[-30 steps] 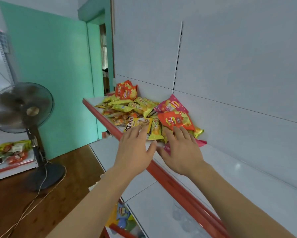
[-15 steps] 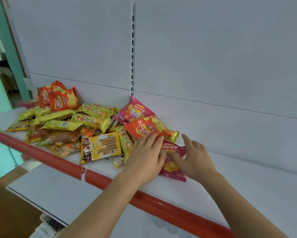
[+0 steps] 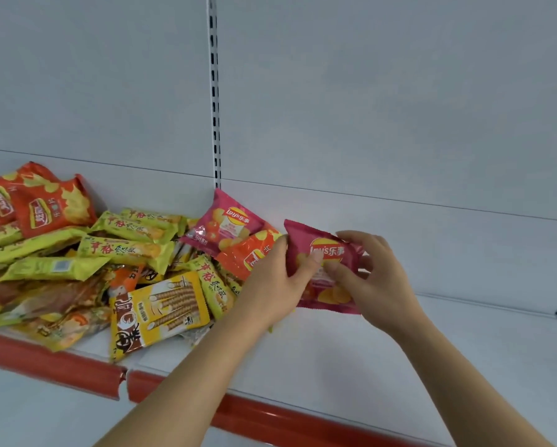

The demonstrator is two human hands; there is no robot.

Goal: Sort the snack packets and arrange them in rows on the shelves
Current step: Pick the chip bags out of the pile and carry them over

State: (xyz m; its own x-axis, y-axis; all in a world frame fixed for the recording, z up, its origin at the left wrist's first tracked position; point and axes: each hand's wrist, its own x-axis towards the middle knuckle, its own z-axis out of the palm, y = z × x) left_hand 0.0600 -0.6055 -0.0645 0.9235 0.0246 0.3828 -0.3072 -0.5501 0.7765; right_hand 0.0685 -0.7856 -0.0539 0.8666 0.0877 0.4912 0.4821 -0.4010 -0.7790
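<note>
Both hands, left hand and right hand, grasp one pink Lay's packet just above the shelf, right of the pile: another pink packet, three orange packets, one yellow wafer-roll pack.

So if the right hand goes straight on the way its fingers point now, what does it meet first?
The right hand already grips the pink chips packet; past it, probably the left hand, then the orange packet. Depth is unclear.
</note>
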